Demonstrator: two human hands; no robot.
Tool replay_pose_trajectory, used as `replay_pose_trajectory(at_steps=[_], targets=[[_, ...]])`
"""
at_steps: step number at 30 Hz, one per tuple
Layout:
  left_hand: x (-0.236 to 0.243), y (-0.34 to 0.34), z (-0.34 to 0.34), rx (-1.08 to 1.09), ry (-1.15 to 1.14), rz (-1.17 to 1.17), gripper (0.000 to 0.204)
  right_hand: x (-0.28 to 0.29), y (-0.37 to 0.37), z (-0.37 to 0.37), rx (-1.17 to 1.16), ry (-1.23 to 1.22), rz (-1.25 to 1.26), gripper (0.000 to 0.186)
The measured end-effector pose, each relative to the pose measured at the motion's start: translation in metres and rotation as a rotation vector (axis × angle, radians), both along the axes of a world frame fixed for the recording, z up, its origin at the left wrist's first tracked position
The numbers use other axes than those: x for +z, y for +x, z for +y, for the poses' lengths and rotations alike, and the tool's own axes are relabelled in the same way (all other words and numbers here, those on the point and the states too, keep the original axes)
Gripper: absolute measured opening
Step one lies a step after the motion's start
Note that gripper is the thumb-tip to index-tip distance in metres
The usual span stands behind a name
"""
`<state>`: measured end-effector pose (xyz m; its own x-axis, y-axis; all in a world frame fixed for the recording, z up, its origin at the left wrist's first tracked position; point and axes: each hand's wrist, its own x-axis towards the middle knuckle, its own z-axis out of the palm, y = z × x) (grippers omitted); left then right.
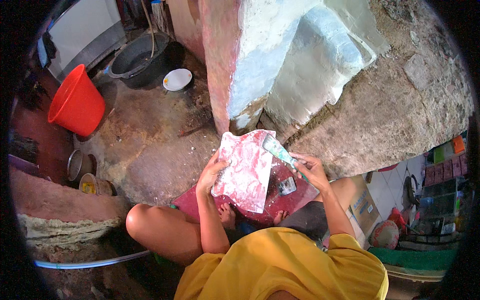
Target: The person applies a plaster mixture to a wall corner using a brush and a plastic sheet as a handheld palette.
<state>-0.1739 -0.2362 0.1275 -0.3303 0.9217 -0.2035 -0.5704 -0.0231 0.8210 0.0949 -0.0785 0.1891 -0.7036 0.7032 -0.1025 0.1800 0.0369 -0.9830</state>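
Observation:
My left hand (211, 173) grips the left edge of a flat red board (245, 172), its thumb lying on the face. White paste is smeared over much of the board. In my right hand (311, 170) is a putty knife (278, 150), held by its green handle, with its paste-smeared blade at the board's upper right corner. A small squarish grey-and-dark piece (287, 186) lies on the red surface (305, 199) below, near my feet. Ahead stands a wall corner (260, 55) coated with white and pale blue, beside a smooth grey-white patch (312, 75).
To the left are a tilted red bucket (77, 102), a large black tub (137, 60), a white lid or plate (177, 79) and small pots (97, 185). Rough stonework (395, 105) rises at the right. A cardboard box (364, 205) and household items stand by my right side.

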Motion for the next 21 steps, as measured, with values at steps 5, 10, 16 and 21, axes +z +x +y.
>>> replay_pose_trajectory(at_steps=[5,10,16,21], targets=[[0.011,-0.002,-0.006,0.053,-0.064,-0.019,0.062,-0.015,-0.008,0.0,-0.037,0.083,-0.031,0.026],[0.025,-0.011,-0.022,0.092,-0.023,-0.07,0.06,-0.023,0.014,-0.003,0.003,0.098,-0.185,0.027],[0.02,-0.006,-0.017,0.016,-0.168,0.086,0.058,-0.028,0.057,0.019,-0.02,0.22,-0.183,0.028],[0.001,-0.006,-0.019,-0.373,-0.128,0.11,0.058,0.094,0.038,0.044,0.342,0.295,-0.485,0.026]])
